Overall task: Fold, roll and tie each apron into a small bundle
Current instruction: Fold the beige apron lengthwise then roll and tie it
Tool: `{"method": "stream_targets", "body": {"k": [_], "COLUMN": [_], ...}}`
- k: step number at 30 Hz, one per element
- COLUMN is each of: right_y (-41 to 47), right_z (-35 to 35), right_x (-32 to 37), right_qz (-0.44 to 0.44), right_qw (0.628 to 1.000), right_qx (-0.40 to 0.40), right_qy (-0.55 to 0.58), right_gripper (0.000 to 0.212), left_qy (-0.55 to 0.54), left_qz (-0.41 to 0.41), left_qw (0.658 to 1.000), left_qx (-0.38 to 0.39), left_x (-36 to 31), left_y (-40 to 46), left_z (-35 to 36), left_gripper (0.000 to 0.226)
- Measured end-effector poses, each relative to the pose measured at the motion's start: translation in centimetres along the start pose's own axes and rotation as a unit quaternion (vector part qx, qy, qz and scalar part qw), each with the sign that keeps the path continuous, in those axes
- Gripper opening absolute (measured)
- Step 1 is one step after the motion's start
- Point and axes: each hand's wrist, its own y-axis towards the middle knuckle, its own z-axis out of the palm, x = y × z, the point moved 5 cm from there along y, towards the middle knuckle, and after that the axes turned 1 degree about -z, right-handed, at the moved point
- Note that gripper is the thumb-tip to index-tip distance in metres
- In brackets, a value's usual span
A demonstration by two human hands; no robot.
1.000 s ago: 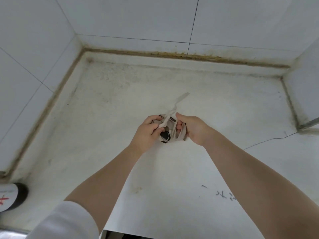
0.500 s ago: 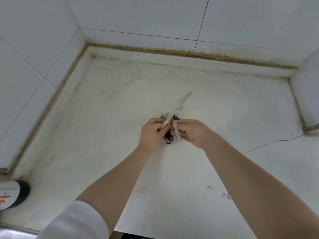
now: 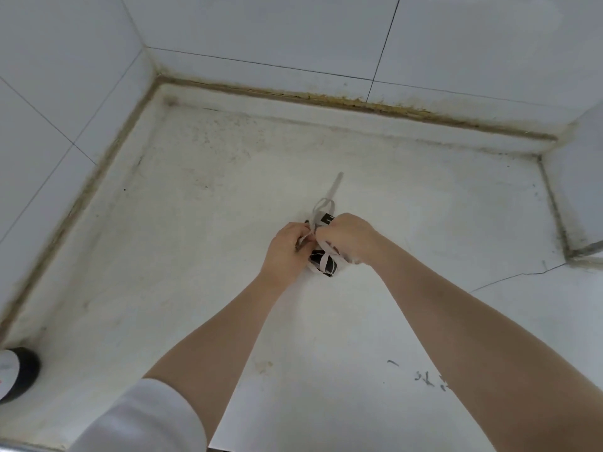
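Item: apron bundle, small, black cloth rolled tight and wrapped with white ties, lying on the white desk near its middle, partly hidden between two hands. Left hand: grip curling in and pinching a white tie at the top of the bundle, fingers pressing close together. Right hand: grip curling over the bundle's far side, pinching the ties just beside the left fingertips, the two hands nearly touching. Tie strap: white, loose end sticking up and away beyond the hands, forming a small loop just above them. Left sleeve: white, showing at the lower edge. Desk surface: stained, dark marks sitting near the right forearm, a crack running at the right. Bottle: dark with a white label, standing at the left edge. Walls: white tiles enclosing the desk on three sides
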Motion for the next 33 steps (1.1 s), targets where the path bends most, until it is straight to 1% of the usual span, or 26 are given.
{"method": "stream_targets", "body": {"k": [1,3,4,5,7,8,10,11,12,13,14,16,19,21,23,25,26,27,29,30,31,33], "right_y": [0.0,-0.2,0.0,0.1,0.4,0.6,0.7,0.7,0.7,0.8,0.9,1.1,1.1,1.3,1.6,1.6,1.6,1.4,1.7,1.9,2.2,2.3], "right_z": [0.0,-0.3,-0.4,-0.6,-0.7,-0.6,-0.5,-0.5,-0.6,-0.6,-0.6,-0.7,-0.9,-1.2,-1.4,-1.4,-1.5,-1.6,-2.3,-2.7,-3.2,-3.7], "right_x": [-0.1,-0.3,-0.5,-0.6,-0.6,-0.7,-0.8,-0.9,-1.0,-1.1,-1.2,-1.5,-1.5,-1.5,-1.5,-1.5,-1.4,-1.1,-0.6,-0.3,-0.3,-0.4], "right_qz": [0.023,0.039,0.042,0.043,0.035,0.028,0.027,0.02,0.009,-0.001,-0.007,-0.002,0.003,0.01,0.009,-0.006,-0.015,-0.027,-0.053,-0.065,-0.076,-0.091], "right_qw": [0.996,0.972,0.958,0.947,0.937,0.929,0.889,0.868,0.855,0.849,0.852,0.869,0.882,0.886,0.877,0.878,0.885,0.888,0.873,0.86,0.852,0.857], "right_qx": [0.03,0.083,0.101,0.113,0.139,0.153,0.186,0.201,0.212,0.218,0.213,0.208,0.231,0.228,0.219,0.217,0.218,0.214,0.177,0.151,0.124,0.074], "right_qy": [0.082,0.217,0.264,0.299,0.319,0.335,0.418,0.454,0.473,0.481,0.477,0.449,0.411,0.403,0.427,0.426,0.411,0.407,0.45,0.483,0.503,0.502], "right_gripper": [0.029,0.029,0.031,0.034,0.031,0.028,0.024,0.024,0.024,0.023,0.023,0.024,0.029,0.028,0.027,0.037,0.037,0.03,0.012,0.016,0.023,0.03], "left_qy": [-0.049,-0.176,-0.218,-0.232,-0.215,-0.179,-0.089,-0.052,-0.024,-0.001,0.015,-0.002,-0.023,-0.047,-0.061,-0.022,-0.005,-0.004,-0.026,-0.016,0.017,0.084], "left_qz": [-0.035,-0.094,-0.102,-0.098,-0.065,-0.046,-0.026,-0.029,-0.03,-0.03,-0.029,-0.04,-0.053,-0.059,-0.063,-0.059,-0.057,-0.056,-0.066,-0.077,-0.08,-0.055], "left_qw": [0.998,0.98,0.971,0.968,0.974,0.982,0.995,0.997,0.998,0.999,0.999,0.999,0.998,0.996,0.994,0.995,0.995,0.996,0.997,0.996,0.995,0.993], "left_qx": [-0.005,0.0,0.006,0.016,0.022,0.023,0.042,0.047,0.045,0.036,0.024,0.014,0.03,0.043,0.061,0.081,0.082,0.072,0.044,0.045,0.052,0.062], "left_x": [0.1,-0.2,-0.4,-0.7,-1.0,-1.0,-0.9,-0.9,-0.8,-0.9,-1.0,-0.8,-0.3,-0.3,-0.5,-0.7,-0.9,-1.0,-1.5,-1.6,-1.6,-1.4], "left_y": [0.0,-0.1,-0.2,-0.3,-0.4,-0.3,-0.1,0.2,0.5,0.7,0.8,0.9,0.9,0.7,0.5,0.5,0.6,0.8,1.3,1.7,2.0,2.6], "left_z": [-0.1,-0.1,0.0,0.2,0.6,0.8,1.2,1.4,1.5,1.4,1.4,1.4,1.5,1.4,1.5,1.8,2.0,2.0,2.0,2.1,2.2,2.2], "left_gripper": [0.009,0.016,0.017,0.016,0.013,0.019,0.045,0.047,0.042,0.034,0.027,0.016,0.009,0.011,0.017,0.026,0.024,0.023,0.032,0.038,0.042,0.046]}}
